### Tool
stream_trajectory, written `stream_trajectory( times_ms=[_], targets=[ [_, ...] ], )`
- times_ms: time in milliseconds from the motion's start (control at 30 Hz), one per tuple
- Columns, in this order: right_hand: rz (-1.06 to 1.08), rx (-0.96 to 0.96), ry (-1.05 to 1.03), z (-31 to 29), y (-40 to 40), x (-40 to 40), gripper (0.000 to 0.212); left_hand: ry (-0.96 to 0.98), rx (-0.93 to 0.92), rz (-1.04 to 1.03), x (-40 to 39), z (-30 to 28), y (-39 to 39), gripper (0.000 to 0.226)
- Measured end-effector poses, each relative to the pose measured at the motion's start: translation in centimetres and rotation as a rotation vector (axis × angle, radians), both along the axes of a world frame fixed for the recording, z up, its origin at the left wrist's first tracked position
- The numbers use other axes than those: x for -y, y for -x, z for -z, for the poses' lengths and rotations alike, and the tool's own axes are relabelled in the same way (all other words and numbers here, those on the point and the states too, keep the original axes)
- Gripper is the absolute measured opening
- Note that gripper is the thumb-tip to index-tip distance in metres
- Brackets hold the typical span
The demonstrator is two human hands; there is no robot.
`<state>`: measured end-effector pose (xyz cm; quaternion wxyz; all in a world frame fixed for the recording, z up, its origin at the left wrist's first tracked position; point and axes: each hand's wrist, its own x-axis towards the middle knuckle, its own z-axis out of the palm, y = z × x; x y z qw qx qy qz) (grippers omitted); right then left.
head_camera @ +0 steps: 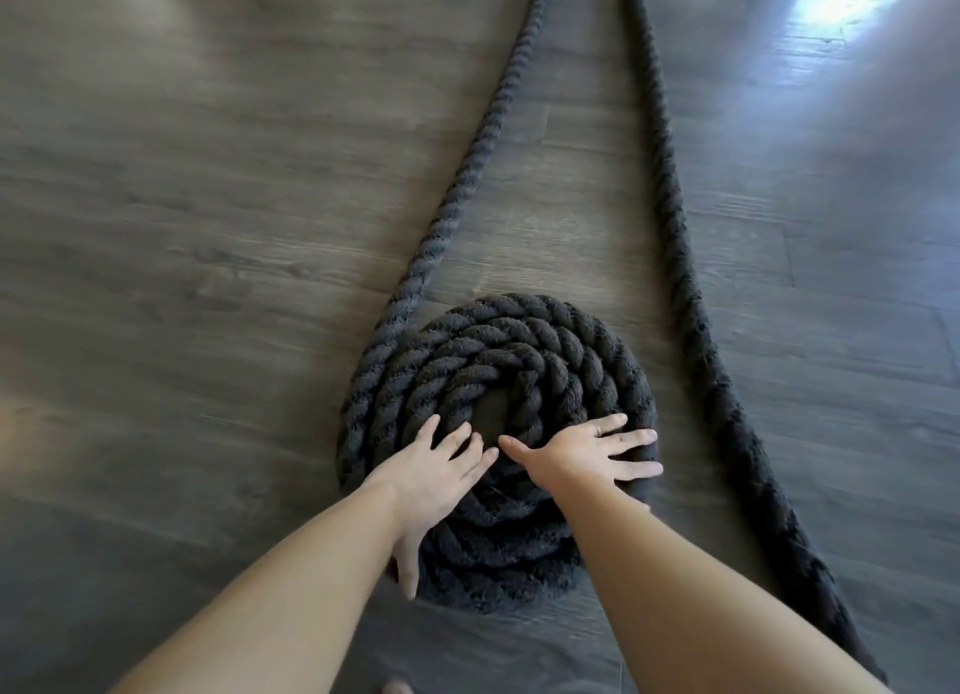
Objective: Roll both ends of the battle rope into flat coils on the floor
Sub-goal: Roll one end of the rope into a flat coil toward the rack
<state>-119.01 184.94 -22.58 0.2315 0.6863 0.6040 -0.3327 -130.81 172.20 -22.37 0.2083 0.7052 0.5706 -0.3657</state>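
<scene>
Both palms press flat, fingers spread, on the thick black twisted battle-rope coil [498, 376] lying on the grey wood-plank floor [208, 226]: left hand [441, 467] at seven o'clock, right hand [587, 454] at four, likely to turn it. The uncoiled strand [691, 278] runs toward twelve.

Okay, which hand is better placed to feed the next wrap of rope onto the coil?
Probably the left hand: the loose rope joins the coil on its left side, nearest that hand. The right hand lies flat on the far side.
</scene>
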Motion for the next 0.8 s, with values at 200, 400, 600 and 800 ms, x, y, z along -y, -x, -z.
stream_trajectory(
  times_ms=[200, 400, 600, 800],
  targets=[
    [-0.058, 0.003, 0.016, -0.2, 0.4, -1.0, 0.16, -0.024, 0.104, 0.013, -1.2, -0.5, 2.6, 0.159],
    [-0.087, 0.016, 0.01, 0.3, 0.8, -1.8, 0.163, 0.077, -0.012, 0.189, -3.7, -1.4, 7.0, 0.168],
    [-0.132, -0.008, -0.003, 0.6, 1.3, -3.1, 0.163, 0.039, 0.007, 0.296, -3.5, -0.3, 8.3, 0.177],
    [-0.202, -0.01, 0.0, 1.0, 2.3, -5.0, 0.165, 0.001, 0.071, 0.328, -4.2, 0.3, 10.0, 0.169]
  ],
)
